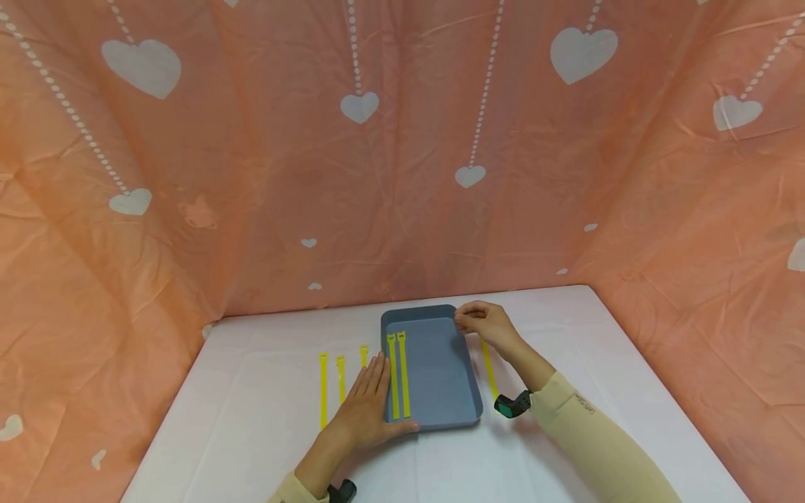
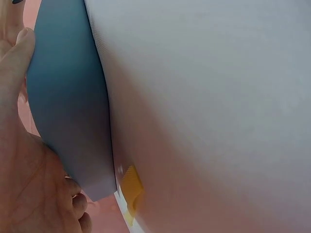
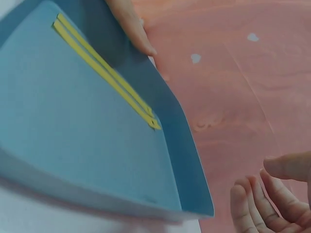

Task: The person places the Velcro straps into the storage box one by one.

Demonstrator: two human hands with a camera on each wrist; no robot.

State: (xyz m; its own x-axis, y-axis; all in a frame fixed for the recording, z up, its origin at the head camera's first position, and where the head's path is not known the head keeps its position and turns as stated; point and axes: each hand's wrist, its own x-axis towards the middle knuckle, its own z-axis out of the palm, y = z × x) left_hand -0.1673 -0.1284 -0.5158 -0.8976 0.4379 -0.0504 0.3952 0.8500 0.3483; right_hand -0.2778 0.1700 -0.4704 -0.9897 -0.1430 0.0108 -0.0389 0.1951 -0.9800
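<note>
A grey-blue tray (image 1: 440,377) lies on the table. Two yellow straps with slotted heads (image 1: 404,381) rest side by side along its left part, also visible in the right wrist view (image 3: 102,68). My left hand (image 1: 367,405) touches the tray's left side with straight fingers, its thumb along the front rim. Near the far right corner of the tray is my right hand (image 1: 487,325); the right wrist view shows its fingers (image 3: 265,204) loosely bent, thumb apart, nothing between them. Another yellow strap (image 1: 488,367) lies right of the tray, partly behind the right forearm.
Left of the tray, more yellow straps (image 1: 323,391) lie on the white-covered table (image 1: 251,391), some partly hidden by the left hand. A pink curtain (image 1: 402,230) with white hearts stands behind and on both sides.
</note>
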